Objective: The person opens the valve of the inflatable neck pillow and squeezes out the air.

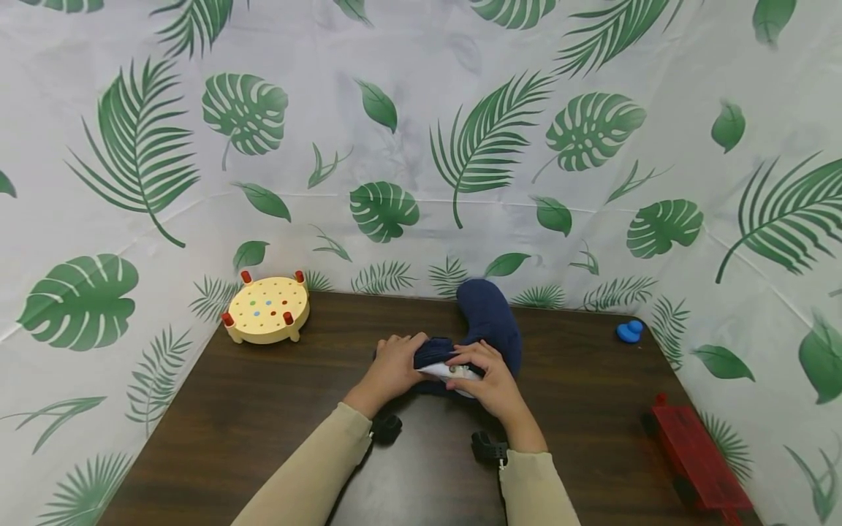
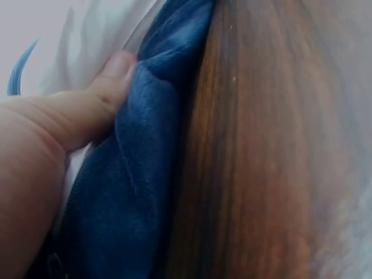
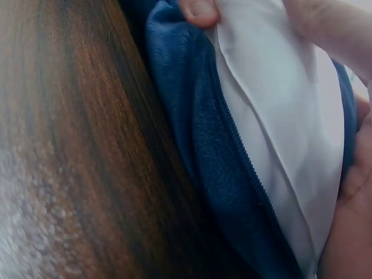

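Note:
A navy plush neck pillow (image 1: 490, 321) lies curved on the table, its far arm toward the back wall. The cover's zipper (image 3: 244, 157) is undone, and a smooth white inner cushion (image 3: 285, 116) with a seam bulges from the gap. At the pillow's near left part, my left hand (image 1: 391, 365) grips the cover, the thumb (image 2: 99, 104) at the border of blue fabric and white cushion. My right hand (image 1: 495, 383) holds the opening from the right, thumb and fingers spread around the white cushion and the cover's edge. Some fingers are hidden behind the fabric.
A round cream pegboard (image 1: 266, 310) with red legs stands at the back left of the dark wooden table (image 1: 289, 446). A small blue knobbed piece (image 1: 629, 332) sits at the back right. A translucent red object (image 1: 700, 456) lies along the right edge. Leaf-patterned cloth surrounds the table.

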A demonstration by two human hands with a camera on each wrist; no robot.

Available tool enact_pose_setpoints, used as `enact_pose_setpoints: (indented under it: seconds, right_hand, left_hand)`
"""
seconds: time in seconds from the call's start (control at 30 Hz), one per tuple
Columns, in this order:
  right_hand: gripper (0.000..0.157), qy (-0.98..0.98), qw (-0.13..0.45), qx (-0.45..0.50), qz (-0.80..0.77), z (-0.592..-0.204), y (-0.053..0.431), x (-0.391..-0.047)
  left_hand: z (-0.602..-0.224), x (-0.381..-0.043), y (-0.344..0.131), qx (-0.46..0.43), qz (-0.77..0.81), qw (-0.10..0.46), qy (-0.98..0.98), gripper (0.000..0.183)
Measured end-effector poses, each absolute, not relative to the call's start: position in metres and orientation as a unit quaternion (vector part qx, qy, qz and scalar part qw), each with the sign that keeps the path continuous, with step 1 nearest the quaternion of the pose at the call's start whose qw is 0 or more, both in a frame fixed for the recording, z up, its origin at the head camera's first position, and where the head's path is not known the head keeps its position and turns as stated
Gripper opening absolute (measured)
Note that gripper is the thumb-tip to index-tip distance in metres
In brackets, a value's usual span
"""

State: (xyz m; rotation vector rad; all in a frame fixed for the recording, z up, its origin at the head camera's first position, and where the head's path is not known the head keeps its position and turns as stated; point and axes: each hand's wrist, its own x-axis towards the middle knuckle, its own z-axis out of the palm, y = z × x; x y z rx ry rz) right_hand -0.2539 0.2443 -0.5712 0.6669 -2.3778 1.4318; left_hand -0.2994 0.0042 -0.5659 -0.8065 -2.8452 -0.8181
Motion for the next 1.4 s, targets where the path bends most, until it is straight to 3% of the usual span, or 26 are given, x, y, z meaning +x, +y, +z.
enact_pose_setpoints:
  seconds: [0.23,1.4]
  right_hand:
    - [0.034,-0.828,0.157,0.216,0.493,-0.5761,0.244,-0.2582]
    - [0.029,-0.827,0.157,0.209,0.498,-0.5704,0.24,-0.2541]
  left_hand:
    - [-0.5669,-0.3001,0.0026,-0.285,-0.268,0.051,-0.919,0.05]
    - [-0.5721,-0.3031,0.0,-0.326,-0.295,0.04,-0.897,0.044]
